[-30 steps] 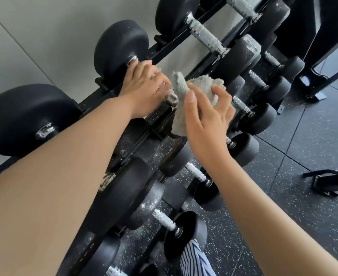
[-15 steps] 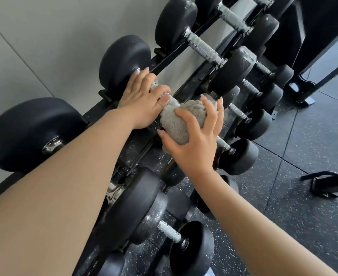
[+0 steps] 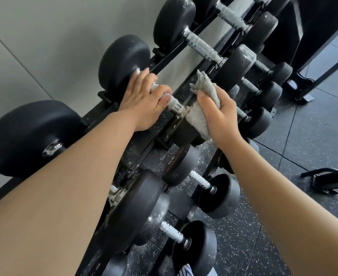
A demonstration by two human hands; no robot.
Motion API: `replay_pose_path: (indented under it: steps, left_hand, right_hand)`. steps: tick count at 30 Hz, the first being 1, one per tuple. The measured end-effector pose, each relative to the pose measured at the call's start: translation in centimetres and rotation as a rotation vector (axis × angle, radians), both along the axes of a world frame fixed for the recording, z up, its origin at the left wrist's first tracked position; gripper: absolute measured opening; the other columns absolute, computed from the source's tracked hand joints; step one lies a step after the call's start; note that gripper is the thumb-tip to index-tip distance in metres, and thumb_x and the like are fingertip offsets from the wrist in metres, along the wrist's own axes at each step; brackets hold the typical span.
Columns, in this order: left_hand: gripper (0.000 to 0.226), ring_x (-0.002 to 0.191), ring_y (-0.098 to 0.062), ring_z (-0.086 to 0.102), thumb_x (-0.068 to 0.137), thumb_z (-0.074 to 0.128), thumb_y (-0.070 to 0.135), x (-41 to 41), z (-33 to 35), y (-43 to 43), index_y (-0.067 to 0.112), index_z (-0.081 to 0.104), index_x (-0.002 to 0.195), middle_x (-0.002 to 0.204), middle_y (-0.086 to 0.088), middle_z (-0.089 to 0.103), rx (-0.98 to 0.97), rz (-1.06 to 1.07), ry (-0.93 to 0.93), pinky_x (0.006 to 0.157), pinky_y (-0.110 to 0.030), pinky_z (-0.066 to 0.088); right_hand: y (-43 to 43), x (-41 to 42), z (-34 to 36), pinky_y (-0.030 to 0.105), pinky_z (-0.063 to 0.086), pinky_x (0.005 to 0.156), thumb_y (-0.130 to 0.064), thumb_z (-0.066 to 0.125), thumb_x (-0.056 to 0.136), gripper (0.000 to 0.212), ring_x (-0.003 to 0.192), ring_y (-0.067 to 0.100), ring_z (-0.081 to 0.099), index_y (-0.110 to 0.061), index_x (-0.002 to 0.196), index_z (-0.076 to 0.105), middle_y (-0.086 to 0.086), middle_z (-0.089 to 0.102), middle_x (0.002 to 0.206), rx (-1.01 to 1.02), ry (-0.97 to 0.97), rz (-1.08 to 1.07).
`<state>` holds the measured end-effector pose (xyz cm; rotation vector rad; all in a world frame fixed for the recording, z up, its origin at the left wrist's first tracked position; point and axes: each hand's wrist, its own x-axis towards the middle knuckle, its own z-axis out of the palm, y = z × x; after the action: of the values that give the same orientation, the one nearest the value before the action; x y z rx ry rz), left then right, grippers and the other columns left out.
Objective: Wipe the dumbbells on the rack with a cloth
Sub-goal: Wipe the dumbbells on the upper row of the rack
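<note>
1. Rack [image 3: 101,109], top tier: the dumbbell [image 3: 124,64] being cleaned is lying across the rails. Its far head is pointing toward the wall and its near head is sitting under the cloth. It is judged heavy and rigid, so it is probably staying put under rubbing. Rolling it in place looks wiser than lifting it.
2. Left hand [image 3: 144,104]: the fingers are curling round the knurled steel handle [image 3: 174,106], steadying the weight. The knurling is offering a sure, non-slip hold, which makes the handle the natural grasping place.
3. Cloth [image 3: 196,118]: a soft, light grey rag, bunched up, is pressing against the near head beside the collar, with one loose corner sticking up. It is likely conforming easily to curved surfaces.
4. Right hand [image 3: 223,116]: thumb and fingers are clamping the cloth. The two hands are working just beside one another on this dumbbell.
5. Lower tiers: smaller dumbbells [image 3: 220,196] are waiting, some heads looking dusty.
</note>
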<state>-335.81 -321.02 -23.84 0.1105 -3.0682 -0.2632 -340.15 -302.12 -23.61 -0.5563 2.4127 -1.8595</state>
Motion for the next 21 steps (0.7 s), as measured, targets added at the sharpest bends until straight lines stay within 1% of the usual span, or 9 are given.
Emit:
replay_pose_path:
  steps: [2, 4, 5, 7, 10, 13, 17, 19, 21]
  left_hand:
    - [0.041, 0.145, -0.022, -0.014, 0.102, 0.013, 0.044, 0.0, 0.1, 0.0, 0.033, 0.038, 0.132, 0.151, -0.010, 0.012, 0.006, 0.002, -0.014, 0.112, -0.035, -0.021]
    - [0.040, 0.145, -0.022, -0.015, 0.102, 0.012, 0.044, 0.0, 0.2, 0.1, 0.032, 0.038, 0.132, 0.151, -0.010, 0.011, 0.003, 0.004, -0.023, 0.112, -0.035, -0.021]
    - [0.040, 0.145, -0.022, -0.015, 0.102, 0.013, 0.044, 0.0, 0.2, 0.1, 0.032, 0.038, 0.131, 0.151, -0.010, 0.011, 0.004, 0.006, -0.024, 0.112, -0.035, -0.021]
    - [0.041, 0.145, -0.022, -0.016, 0.102, 0.013, 0.045, 0.1, 0.3, 0.0, 0.032, 0.037, 0.133, 0.152, -0.009, 0.011, 0.007, 0.009, -0.029, 0.112, -0.036, -0.021]
    - [0.043, 0.145, -0.023, -0.015, 0.102, 0.013, 0.046, 0.1, 0.3, 0.2, 0.031, 0.035, 0.135, 0.153, -0.009, 0.011, -0.005, 0.014, -0.030, 0.112, -0.036, -0.020]
    - [0.042, 0.146, -0.022, -0.013, 0.102, 0.014, 0.046, 0.3, 0.1, 0.4, 0.031, 0.037, 0.135, 0.153, -0.009, 0.013, -0.011, 0.020, 0.016, 0.112, -0.034, -0.021]
    - [0.044, 0.147, -0.023, -0.010, 0.102, 0.014, 0.044, 0.4, -0.1, 0.6, 0.029, 0.039, 0.135, 0.153, -0.009, 0.016, -0.002, 0.031, 0.049, 0.115, -0.037, -0.017]
    - [0.043, 0.147, -0.023, -0.009, 0.102, 0.014, 0.043, 0.4, 0.0, 0.7, 0.030, 0.040, 0.135, 0.153, -0.009, 0.017, -0.011, 0.039, 0.040, 0.116, -0.037, -0.016]
    - [0.041, 0.147, -0.022, -0.007, 0.103, 0.015, 0.042, 0.4, 0.2, 0.9, 0.032, 0.042, 0.133, 0.152, -0.008, 0.020, -0.024, 0.048, 0.031, 0.115, -0.036, -0.015]
  right_hand:
    - [-0.2, 0.2, 0.0, 0.058, 0.051, 0.078, -0.041, 0.057, 0.089, 0.028, 0.090, 0.034, 0.060, -0.014, 0.090, 0.064, 0.007, 0.058, 0.089, 0.010, -0.031, -0.040]
    - [-0.9, 1.9, -0.2, 0.049, 0.052, 0.091, -0.038, 0.059, 0.090, 0.019, 0.102, 0.014, 0.057, -0.023, 0.099, 0.066, -0.010, 0.055, 0.102, 0.011, 0.019, -0.115]
    - [-1.3, 3.2, -0.5, 0.044, 0.050, 0.098, -0.038, 0.061, 0.089, 0.024, 0.115, 0.008, 0.053, -0.026, 0.110, 0.066, -0.015, 0.051, 0.117, 0.013, 0.063, -0.159]
    - [-1.9, 5.2, -1.6, 0.043, 0.040, 0.110, -0.040, 0.066, 0.087, 0.045, 0.141, 0.020, 0.035, -0.027, 0.130, 0.060, -0.007, 0.036, 0.148, 0.096, 0.192, -0.224]
    - [-1.9, 6.0, -2.9, 0.056, 0.037, 0.110, -0.044, 0.070, 0.083, 0.058, 0.149, 0.034, 0.019, -0.027, 0.137, 0.054, 0.009, 0.022, 0.159, 0.238, 0.313, -0.234]
    - [-1.3, 4.9, -2.5, 0.057, 0.043, 0.103, -0.048, 0.071, 0.080, 0.058, 0.148, 0.030, 0.024, -0.032, 0.133, 0.056, 0.004, 0.025, 0.159, 0.226, 0.285, -0.210]
    - [-0.8, 3.7, -1.1, 0.046, 0.044, 0.104, -0.047, 0.068, 0.078, 0.047, 0.142, 0.019, 0.035, -0.037, 0.123, 0.062, -0.006, 0.041, 0.146, 0.174, 0.186, -0.157]
    - [-0.5, 2.6, -0.1, 0.038, 0.045, 0.099, -0.045, 0.065, 0.080, 0.033, 0.127, 0.011, 0.046, -0.041, 0.112, 0.066, -0.014, 0.050, 0.128, 0.154, 0.093, -0.086]
    - [-0.3, 0.8, 1.0, 0.037, 0.047, 0.089, -0.040, 0.062, 0.084, 0.007, 0.101, 0.007, 0.055, -0.040, 0.090, 0.066, -0.016, 0.058, 0.102, 0.164, -0.001, -0.007]
